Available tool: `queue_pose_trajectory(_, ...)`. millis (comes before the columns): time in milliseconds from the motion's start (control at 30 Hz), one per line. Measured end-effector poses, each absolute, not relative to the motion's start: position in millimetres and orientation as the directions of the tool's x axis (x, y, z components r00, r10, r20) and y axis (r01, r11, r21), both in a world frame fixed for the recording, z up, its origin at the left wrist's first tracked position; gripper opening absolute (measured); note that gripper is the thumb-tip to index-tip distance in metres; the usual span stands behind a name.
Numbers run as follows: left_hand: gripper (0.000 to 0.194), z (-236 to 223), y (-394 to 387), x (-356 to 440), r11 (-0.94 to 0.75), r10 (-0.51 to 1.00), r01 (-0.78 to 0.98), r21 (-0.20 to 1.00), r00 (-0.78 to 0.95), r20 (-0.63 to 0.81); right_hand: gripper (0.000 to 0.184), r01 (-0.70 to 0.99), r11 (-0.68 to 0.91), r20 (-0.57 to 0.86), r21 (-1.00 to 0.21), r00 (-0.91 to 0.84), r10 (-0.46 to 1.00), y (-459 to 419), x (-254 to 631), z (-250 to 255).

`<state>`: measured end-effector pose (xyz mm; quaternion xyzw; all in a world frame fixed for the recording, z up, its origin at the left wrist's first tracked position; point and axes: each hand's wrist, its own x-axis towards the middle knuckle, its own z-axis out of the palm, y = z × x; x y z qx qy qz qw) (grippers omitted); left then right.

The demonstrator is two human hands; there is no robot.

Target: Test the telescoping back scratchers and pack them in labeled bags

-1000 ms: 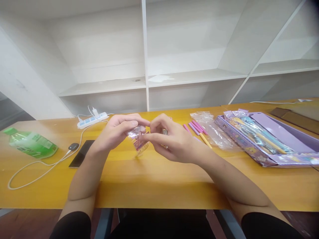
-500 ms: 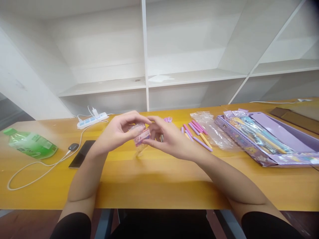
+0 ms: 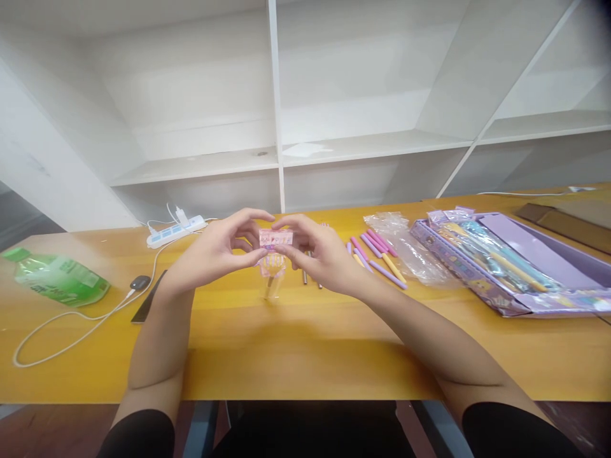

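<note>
That pink-topped packet point(image 3: 275, 238) has swung level, left hand point(image 3: 212, 254) and right hand point(image 3: 329, 259) steadying it between pinching fingers.

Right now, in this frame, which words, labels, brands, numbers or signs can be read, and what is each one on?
None can be read with certainty.
Green bottle: white marks on its label, too blurred to read.
Pink-topped packet between the hands: fine print, too small to read.
Purple box: patterned wall; any lettering is too small to read.
</note>
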<state>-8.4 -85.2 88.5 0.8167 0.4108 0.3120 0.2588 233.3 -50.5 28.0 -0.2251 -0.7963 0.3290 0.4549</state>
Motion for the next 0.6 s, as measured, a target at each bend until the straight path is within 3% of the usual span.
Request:
queue_pose_trajectory(333,0.049,84,-74,-12,-0.531,0.815,0.495,0.688,0.522,0.252,0.023,0.062,0.897,0.826,-0.437,-0.366,0.428,-38,229,15)
queue_pose_trajectory(600,0.042,85,-75,-11,-0.568,0.799,0.496,0.657,0.523,0.296,0.032,0.107,0.955,0.904,-0.275,-0.310,0.295,-32,226,7)
